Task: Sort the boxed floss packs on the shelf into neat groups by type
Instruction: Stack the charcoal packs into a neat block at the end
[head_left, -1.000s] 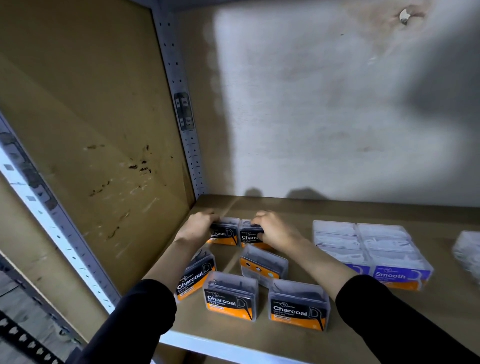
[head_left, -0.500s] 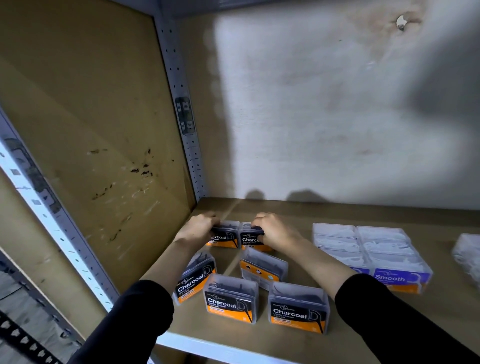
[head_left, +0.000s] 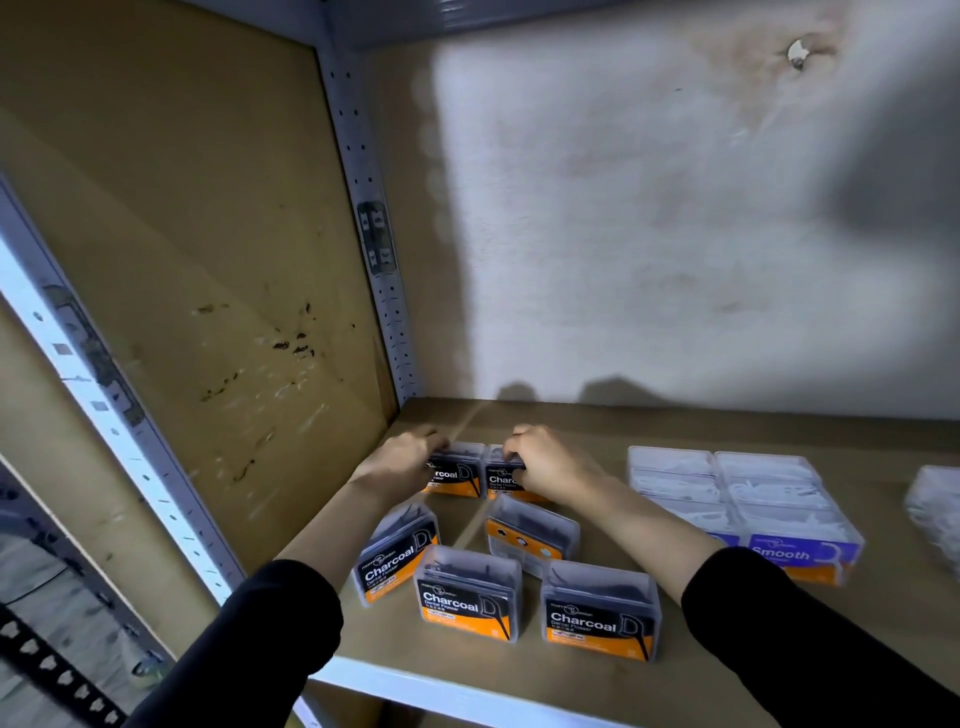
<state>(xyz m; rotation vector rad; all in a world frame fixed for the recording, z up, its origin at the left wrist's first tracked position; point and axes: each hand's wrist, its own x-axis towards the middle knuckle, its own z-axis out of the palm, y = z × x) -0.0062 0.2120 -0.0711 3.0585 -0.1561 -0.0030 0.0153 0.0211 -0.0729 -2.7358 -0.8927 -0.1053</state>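
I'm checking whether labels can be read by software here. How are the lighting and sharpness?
Head view: light falls unevenly, with dark shadow over the wall's right side; front Charcoal packs read sharply; the Smooth packs are softer; the clear pack at the right edge is blurred; wide-angle bending skews the shelf post.

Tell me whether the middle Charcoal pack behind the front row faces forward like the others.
No. That Charcoal floss pack is turned around: its visible side lacks the Charcoal name that the front pack shows.

Six black-orange Charcoal packs (head_left: 467, 592) stand loosely left; clear Smooth packs (head_left: 737, 499) sit grouped right
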